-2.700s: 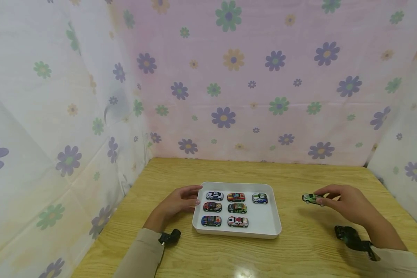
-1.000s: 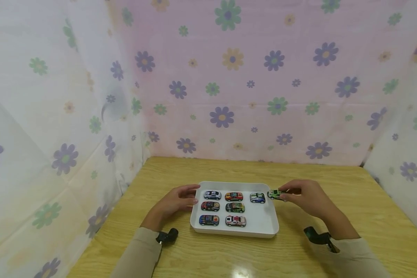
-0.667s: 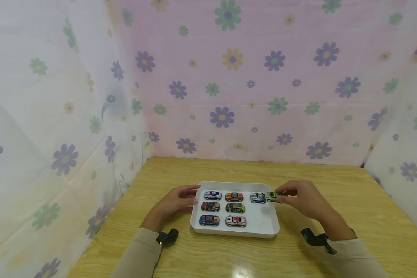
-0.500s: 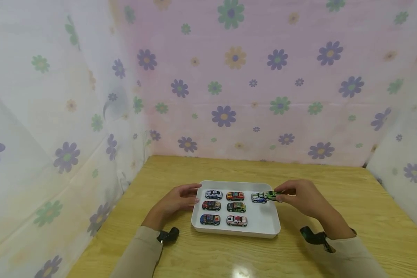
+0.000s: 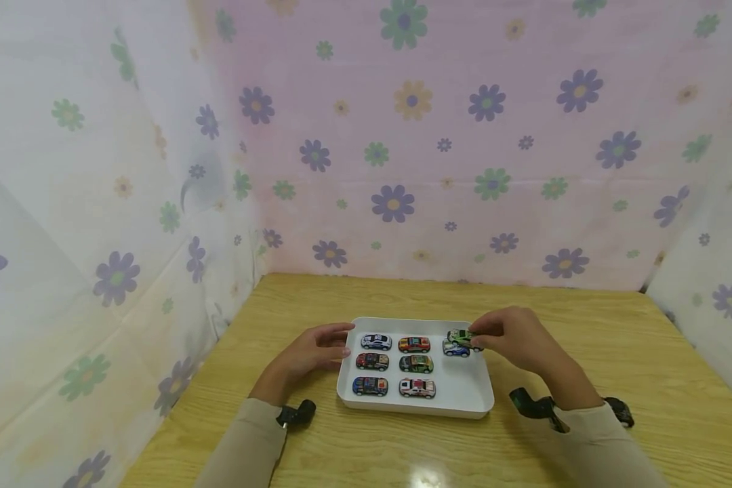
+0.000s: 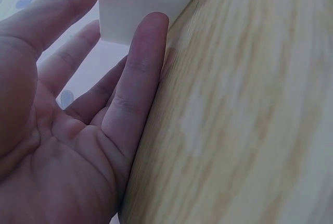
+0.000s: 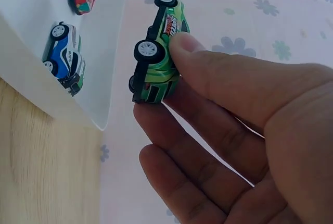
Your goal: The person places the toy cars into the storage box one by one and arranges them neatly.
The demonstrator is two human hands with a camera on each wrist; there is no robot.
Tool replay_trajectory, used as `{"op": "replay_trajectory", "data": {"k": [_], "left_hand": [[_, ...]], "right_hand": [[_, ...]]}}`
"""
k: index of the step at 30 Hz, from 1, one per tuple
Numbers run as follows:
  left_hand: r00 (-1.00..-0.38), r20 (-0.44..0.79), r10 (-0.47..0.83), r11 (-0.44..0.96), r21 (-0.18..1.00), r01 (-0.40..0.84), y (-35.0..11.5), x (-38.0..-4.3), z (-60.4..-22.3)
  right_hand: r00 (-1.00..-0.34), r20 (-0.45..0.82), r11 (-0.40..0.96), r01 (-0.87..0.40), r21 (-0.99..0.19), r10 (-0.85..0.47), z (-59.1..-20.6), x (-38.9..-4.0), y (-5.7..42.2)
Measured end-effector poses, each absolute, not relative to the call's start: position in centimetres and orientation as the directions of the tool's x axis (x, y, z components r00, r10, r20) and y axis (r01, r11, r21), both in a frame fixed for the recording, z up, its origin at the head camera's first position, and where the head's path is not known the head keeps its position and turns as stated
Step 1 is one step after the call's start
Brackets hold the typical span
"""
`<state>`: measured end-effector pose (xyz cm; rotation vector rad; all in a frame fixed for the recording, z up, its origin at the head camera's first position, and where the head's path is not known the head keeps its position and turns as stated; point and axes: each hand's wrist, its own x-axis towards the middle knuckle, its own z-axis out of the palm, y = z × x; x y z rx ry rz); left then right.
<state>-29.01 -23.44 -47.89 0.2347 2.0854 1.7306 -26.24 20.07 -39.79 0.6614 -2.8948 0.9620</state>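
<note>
My right hand (image 5: 518,339) pinches a green toy car (image 7: 158,57) between thumb and fingers. In the head view this car overlaps the blue, white and green toy car (image 5: 455,350) at the back right of the white tray (image 5: 463,400). The right wrist view shows the green car raised above the tray's rim, its wheels turned toward the tray. My left hand (image 5: 308,354) rests against the tray's left side, fingers extended; in the left wrist view the fingertips (image 6: 151,26) lie at the tray's outer wall.
Several other toy cars stand in two columns in the tray, among them a white one (image 5: 376,341) and a red-yellow one (image 5: 414,345). A dark object (image 5: 619,411) shows beside the right sleeve. Flowered cloth (image 5: 439,163) hangs behind the wooden table (image 5: 317,447) and along its sides.
My right hand has carried the green toy car leftward from the table's right side to over the tray's back right corner. The left hand keeps its place at the tray.
</note>
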Motion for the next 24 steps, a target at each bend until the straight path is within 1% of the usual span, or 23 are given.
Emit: {"op": "replay_trajectory", "data": {"k": [5, 12, 18, 24], "left_hand": [[-0.897, -0.210, 0.388, 0.213, 0.968, -0.134, -23.3, -29.1, -47.9], [-0.900, -0.195, 0.389, 0.211, 0.970, -0.119, -23.5, -29.1, -48.0], [-0.896, -0.189, 0.401, 0.202, 0.973, -0.115, -23.6, -29.1, -48.0], [-0.896, -0.190, 0.401, 0.205, 0.972, -0.114, -23.5, -29.1, -48.0]], "right_hand": [[-0.913, 0.117, 0.729, -0.384, -0.566, -0.390, -39.8, -26.2, 19.8], [-0.908, 0.096, 0.705, -0.380, -0.599, -0.407, -40.5, -26.2, 18.8], [-0.913, 0.065, 0.724, -0.361, -0.587, -0.403, -41.4, -26.3, 18.1], [-0.910, 0.070, 0.746, -0.378, -0.548, -0.409, -41.5, -26.1, 17.7]]}}
